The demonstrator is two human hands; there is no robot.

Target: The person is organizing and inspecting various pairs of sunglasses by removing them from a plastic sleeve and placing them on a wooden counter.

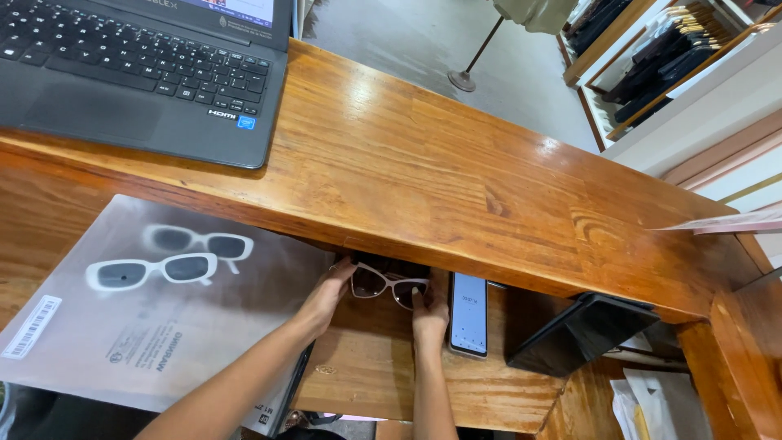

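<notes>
A pair of sunglasses with a pale, slim cat-eye frame and dark tinted lenses [389, 284] is held low on the lower wooden worktop [366, 375], just under the front edge of the raised, glossy orange-brown wooden counter [456, 163]. The left hand [327, 295] is closed on the frame's left end, its fingers [342, 269] curled narrowly around it. The right hand [430, 314] is pressed to the frame's right end, its fingers [420, 295] pinched on the rim. Just beside the right hand, a slim smartphone with a lit white screen [469, 314] is laid flat. Further right, a black angular box-like object [580, 332] is tilted under the counter. To the left, a large grey printed sheet picturing two white-framed sunglasses [155, 301] is spread out. On the counter above, an open black laptop [138, 73] is placed at the far left corner.
</notes>
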